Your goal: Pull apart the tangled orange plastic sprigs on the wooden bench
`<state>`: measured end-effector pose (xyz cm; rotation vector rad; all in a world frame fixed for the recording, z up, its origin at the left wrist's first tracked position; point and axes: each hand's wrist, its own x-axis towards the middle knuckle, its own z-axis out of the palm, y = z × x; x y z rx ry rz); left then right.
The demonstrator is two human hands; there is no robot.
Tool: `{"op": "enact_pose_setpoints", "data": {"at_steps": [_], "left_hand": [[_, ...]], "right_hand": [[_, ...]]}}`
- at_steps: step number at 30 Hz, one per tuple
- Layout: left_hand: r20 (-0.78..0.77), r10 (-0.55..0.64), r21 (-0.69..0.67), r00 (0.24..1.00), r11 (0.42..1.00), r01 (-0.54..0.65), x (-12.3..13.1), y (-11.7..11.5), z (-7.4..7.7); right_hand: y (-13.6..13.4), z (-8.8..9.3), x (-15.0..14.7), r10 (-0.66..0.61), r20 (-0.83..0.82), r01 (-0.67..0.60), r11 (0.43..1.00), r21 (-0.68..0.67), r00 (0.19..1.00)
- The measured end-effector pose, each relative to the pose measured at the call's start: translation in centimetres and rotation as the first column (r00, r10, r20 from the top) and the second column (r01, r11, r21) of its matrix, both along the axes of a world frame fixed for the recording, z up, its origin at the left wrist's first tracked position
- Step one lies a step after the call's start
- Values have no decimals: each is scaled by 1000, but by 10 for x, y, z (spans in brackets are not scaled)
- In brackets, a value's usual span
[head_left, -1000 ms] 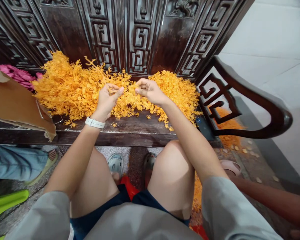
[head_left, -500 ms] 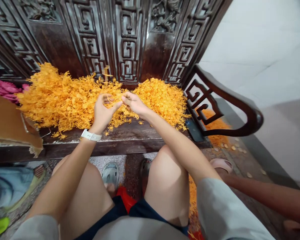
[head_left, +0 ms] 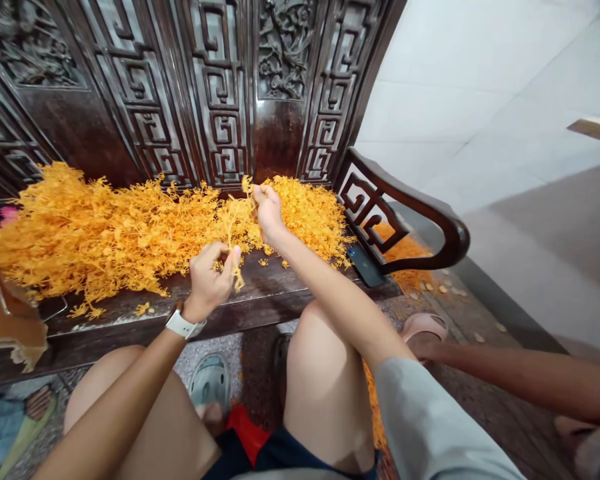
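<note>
My left hand [head_left: 211, 277], with a white watch band on its wrist, is closed in a pinch on a yellow-orange plastic flower stem [head_left: 238, 280]. Part of that stem hangs below the thumb and part rises above it. Higher and to the right, my right hand [head_left: 269, 212] pinches a small yellow-orange plastic flower piece [head_left: 247, 183]; whether it joins the stem, I cannot tell. Behind the hands lies a long heap of branching plastic flower stems [head_left: 110, 230]. On the right is a denser pile of small plastic flower heads [head_left: 307, 213].
A dark carved wooden bench [head_left: 275, 293] bears the piles, with a curved armrest [head_left: 430, 207] at right. A phone [head_left: 365, 267] lies beside it. Torn cardboard [head_left: 10, 313] stands at left. Other people's feet and legs [head_left: 520, 380] are on both sides. Orange pieces [head_left: 405, 257] lie beyond the armrest.
My hands were close together over the heap; now they are apart, the left lower and nearer, the right higher. The camera view has shifted to the right.
</note>
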<state>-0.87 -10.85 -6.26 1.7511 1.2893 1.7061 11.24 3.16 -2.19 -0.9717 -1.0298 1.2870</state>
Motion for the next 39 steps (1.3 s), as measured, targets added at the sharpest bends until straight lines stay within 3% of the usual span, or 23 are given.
{"op": "enact_pose_setpoints", "data": {"at_steps": [2,4,7,9,11,13,15,18,23,26,29,32,37,39], "left_hand": [[120,-154,-138,981,976,170,4,-1,2],[310,-281,-244,908,900,362,6,4,6],[560,-330,-302,760,773,558,2,15,11],[594,-284,-298,752,791,535,-2,23,13],[520,-205,-282,829,875,393,-6,31,12],[437,-117,-252,892,936,246,-10,38,9],[410,-76,-225,909,957,182,-12,45,5],[467,-79,-200,881,961,192,-16,54,-3],[623,26,-192,782,974,121,-21,63,-10],[644,46,-186,763,977,99,-21,63,-7],[686,32,-169,727,979,115,-17,64,-1],[738,31,-193,674,967,167,-21,65,3],[787,-100,-127,608,939,319,-66,60,8],[827,-131,-101,546,922,375,-86,57,11]], "right_hand": [[6,0,7,-69,-17,69,998,-4,997],[10,0,13,-105,-7,105,994,13,994],[12,-3,14,-97,45,96,995,36,994],[11,-5,11,-78,88,71,995,76,993],[6,-6,7,-50,135,25,982,185,990],[-3,-6,2,-3,209,-70,938,339,978],[-14,-6,-4,57,315,-201,872,447,947],[-29,-8,-12,116,453,-348,811,471,884],[-30,-15,-24,179,469,-405,801,441,865],[-20,-19,-27,222,367,-372,831,413,903],[-14,-20,-31,240,268,-313,909,275,933],[-13,-20,-34,250,208,-280,951,132,946],[6,-20,-14,104,152,-105,995,-1,983],[18,-19,5,57,142,-54,998,-26,988]]}}
